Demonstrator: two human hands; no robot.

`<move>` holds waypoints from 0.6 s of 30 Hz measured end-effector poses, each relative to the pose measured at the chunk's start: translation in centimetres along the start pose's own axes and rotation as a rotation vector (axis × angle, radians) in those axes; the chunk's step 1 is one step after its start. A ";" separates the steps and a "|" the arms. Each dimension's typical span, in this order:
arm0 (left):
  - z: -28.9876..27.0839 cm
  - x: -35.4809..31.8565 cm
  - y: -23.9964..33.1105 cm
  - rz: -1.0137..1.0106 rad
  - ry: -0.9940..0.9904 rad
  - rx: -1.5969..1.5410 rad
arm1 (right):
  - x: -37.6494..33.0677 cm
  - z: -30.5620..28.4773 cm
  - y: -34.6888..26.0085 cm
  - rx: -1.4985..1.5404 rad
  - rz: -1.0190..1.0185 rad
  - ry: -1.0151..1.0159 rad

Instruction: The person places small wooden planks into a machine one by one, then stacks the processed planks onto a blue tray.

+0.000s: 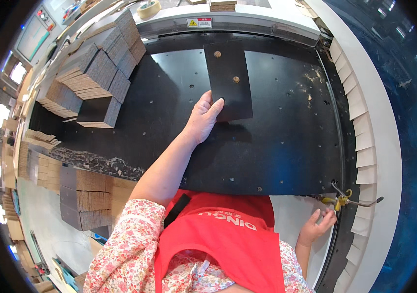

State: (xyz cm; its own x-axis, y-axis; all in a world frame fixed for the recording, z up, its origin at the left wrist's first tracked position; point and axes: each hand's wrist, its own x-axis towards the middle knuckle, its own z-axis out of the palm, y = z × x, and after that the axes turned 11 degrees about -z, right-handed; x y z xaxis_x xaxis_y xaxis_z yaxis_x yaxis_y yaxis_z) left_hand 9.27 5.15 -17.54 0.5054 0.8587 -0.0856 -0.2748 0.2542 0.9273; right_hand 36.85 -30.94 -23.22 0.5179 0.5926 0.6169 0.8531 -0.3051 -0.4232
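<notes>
Above table point(286, 151), left grip point(203, 117) outstretched

In the upper centre, the board point(228, 90) is black with two speckled tan spots point(236, 79), above a black surface point(277, 146). At upper left, the stacks point(91, 68) show dark grey faces and grainy tan edges; the tape point(150, 10) at the top is pale yellow. Lower centre, the apron point(223, 232) is red with white lettering, the sleeve point(130, 244) white with red and pink flowers.
</notes>
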 end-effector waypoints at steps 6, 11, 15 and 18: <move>2.2 1.3 0.5 -0.067 0.057 0.160 | 2.9 2.3 2.1 -0.218 -0.024 0.041; 6.7 2.9 -0.5 -0.098 0.095 0.622 | 7.1 4.2 2.5 0.030 -0.130 0.108; 7.8 5.0 -2.9 -0.064 0.086 0.697 | 8.5 2.3 -3.3 0.530 -0.199 0.095; 9.2 4.8 -1.1 -0.255 0.096 0.576 | 7.2 -0.3 -7.7 0.357 -0.174 -0.302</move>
State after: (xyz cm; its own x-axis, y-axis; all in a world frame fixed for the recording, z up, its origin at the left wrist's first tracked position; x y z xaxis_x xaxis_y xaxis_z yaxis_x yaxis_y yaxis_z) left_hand 19.54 4.94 -15.62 0.4141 0.8454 -0.3373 0.3420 0.1989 0.9184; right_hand 34.00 -24.53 -15.35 0.2834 0.8178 0.5008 0.8233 0.0604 -0.5644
